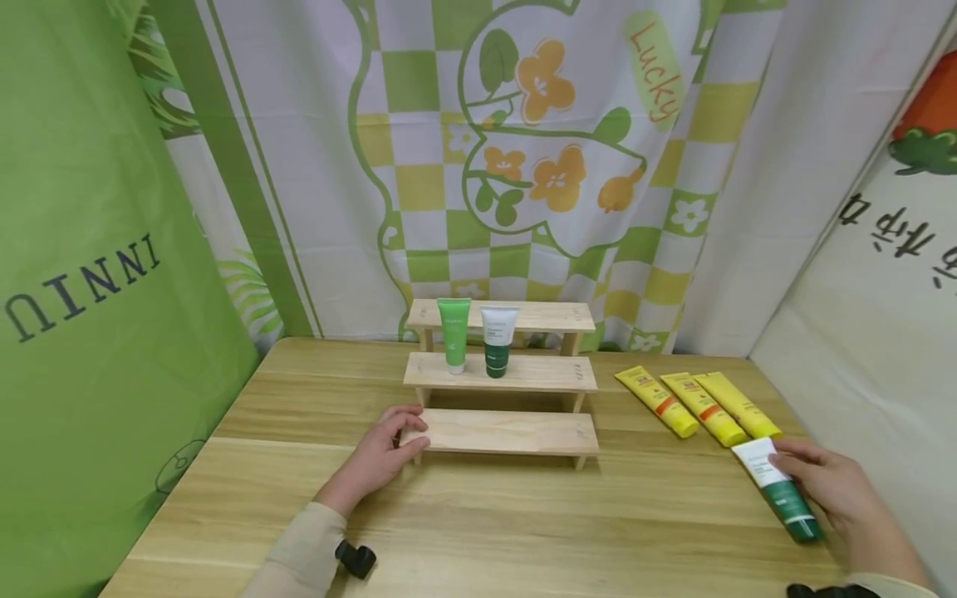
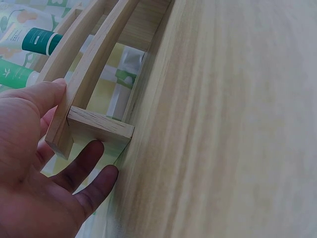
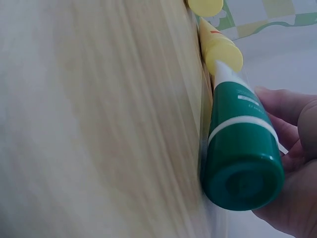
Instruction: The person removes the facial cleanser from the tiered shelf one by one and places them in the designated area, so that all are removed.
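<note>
A three-step wooden stand is on the table, and my left hand grips the left end of its lowest step. In the left wrist view the thumb lies on the step's edge, with two fingertips near the end leg. On the middle step stand a light green tube and a white and dark green tube, both upright with caps down. At the right, my right hand holds another white and dark green tube by its side, low at the tabletop, with its cap toward me.
Three yellow tubes lie side by side behind the right hand: a left one, a middle one and a right one. A patterned curtain hangs behind the table, with a green cloth at the left.
</note>
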{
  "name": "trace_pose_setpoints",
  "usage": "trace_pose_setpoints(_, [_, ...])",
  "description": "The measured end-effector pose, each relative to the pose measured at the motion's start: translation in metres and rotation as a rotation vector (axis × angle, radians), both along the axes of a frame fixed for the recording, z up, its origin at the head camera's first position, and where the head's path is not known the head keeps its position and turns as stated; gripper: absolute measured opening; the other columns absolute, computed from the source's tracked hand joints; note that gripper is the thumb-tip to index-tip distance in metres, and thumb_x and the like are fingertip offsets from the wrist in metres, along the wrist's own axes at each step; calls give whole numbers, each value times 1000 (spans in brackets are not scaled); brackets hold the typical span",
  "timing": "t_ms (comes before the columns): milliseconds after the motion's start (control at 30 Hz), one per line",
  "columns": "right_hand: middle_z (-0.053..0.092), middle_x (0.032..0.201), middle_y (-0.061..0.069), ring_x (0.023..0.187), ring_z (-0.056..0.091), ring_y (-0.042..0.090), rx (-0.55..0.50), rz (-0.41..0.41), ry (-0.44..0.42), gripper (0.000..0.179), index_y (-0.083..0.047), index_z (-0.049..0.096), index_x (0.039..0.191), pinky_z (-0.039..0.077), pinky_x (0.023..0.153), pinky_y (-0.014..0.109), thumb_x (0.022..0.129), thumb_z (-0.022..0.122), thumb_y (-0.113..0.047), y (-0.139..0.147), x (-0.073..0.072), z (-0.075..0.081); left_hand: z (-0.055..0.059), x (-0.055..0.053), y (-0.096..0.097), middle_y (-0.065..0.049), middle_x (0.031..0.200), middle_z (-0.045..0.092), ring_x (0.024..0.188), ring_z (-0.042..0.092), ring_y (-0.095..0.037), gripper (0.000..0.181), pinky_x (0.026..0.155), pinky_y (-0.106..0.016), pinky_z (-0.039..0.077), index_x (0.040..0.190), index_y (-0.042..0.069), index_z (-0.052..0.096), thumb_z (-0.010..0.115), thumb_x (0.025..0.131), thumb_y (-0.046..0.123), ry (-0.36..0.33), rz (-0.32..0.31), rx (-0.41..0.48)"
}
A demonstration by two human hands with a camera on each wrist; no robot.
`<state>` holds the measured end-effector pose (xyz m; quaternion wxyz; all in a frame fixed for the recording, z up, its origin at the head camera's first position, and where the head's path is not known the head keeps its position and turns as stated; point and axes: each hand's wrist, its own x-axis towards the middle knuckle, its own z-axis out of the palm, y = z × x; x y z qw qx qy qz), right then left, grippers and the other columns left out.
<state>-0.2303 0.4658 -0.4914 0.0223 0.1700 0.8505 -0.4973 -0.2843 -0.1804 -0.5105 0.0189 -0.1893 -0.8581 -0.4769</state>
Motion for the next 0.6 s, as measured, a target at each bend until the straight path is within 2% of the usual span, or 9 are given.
trace_pose_setpoints(33, [54,125,20,87,48,-4,11,-3,-8,36,-15,71,120,50,69,22,93,69,-38,0,0,0,0,0,0,-2,137,51,128,47,-26,14,101,-47,41,104,20,65,70,93,27,-2,1,3])
trace_pose_setpoints(100, [40,139,31,93,47,4,37,-9,-21,45,-9,67,126,49,68,21,93,67,-40,-1,-1,-1,0,1,0,-1,137,51,128,47,-26,14,101,-47,41,104,21,65,71,92,27,-8,4,7])
trace_pose_setpoints(200, [31,146,34,105,44,20,55,-26,-34,55,-3,60,132,45,68,20,94,65,-42,-2,-2,-2,0,1,0,-1,137,51,128,47,-25,14,101,-46,41,103,22,65,71,92,28,-15,10,11])
trace_pose_setpoints(300, [29,148,33,112,40,29,39,-43,-36,55,-3,60,133,42,69,21,94,65,-42,-4,-3,-3,0,2,0,-1,137,51,128,47,-25,14,101,-46,40,103,21,65,71,92,27,-17,13,13])
trace_pose_setpoints(533, [30,147,32,108,42,26,21,-52,-47,56,-1,58,133,45,68,22,94,65,-40,-8,-4,-2,0,3,-1,0,138,51,128,47,-25,14,101,-47,41,104,21,65,71,93,26,-21,15,6])
trace_pose_setpoints(600, [31,146,31,103,44,21,-10,-57,-57,49,-6,62,130,46,68,23,94,66,-39,-8,-4,-1,0,2,-1,0,138,51,128,47,-25,15,101,-47,41,104,21,65,70,93,28,-23,15,2])
